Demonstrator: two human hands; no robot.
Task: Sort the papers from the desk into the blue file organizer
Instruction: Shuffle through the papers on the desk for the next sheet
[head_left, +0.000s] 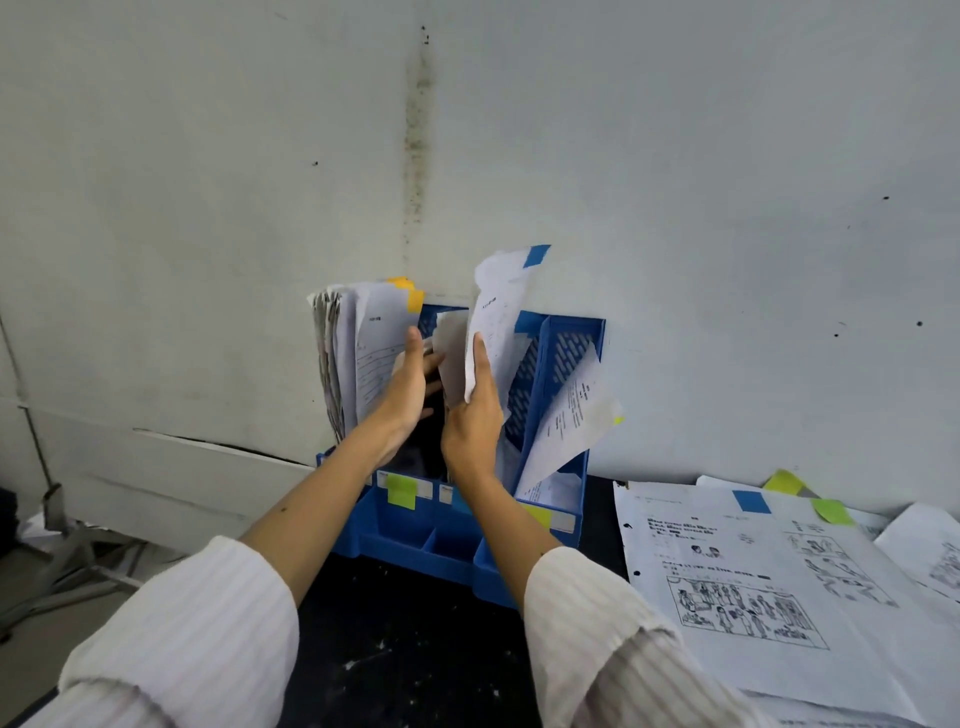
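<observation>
The blue file organizer (571, 338) stands on the dark desk against the wall, with upright slots. My right hand (470, 415) grips a white sheet with a blue tab (501, 306), held upright over a middle slot. My left hand (408, 387) reaches between the slots with straight fingers, pressing against the papers with an orange tab (376, 338) in the leftmost slot. A sheet with a yellow tab (569, 415) leans out of the right slot. More papers (753, 566) lie on the desk at the right.
Coloured sticky labels (401, 491) mark the organizer's front. The desk papers carry blue (751, 502) and green (832, 511) tabs. A grey wall rises right behind the organizer. Left of the desk, a metal frame (67, 561) stands on the floor.
</observation>
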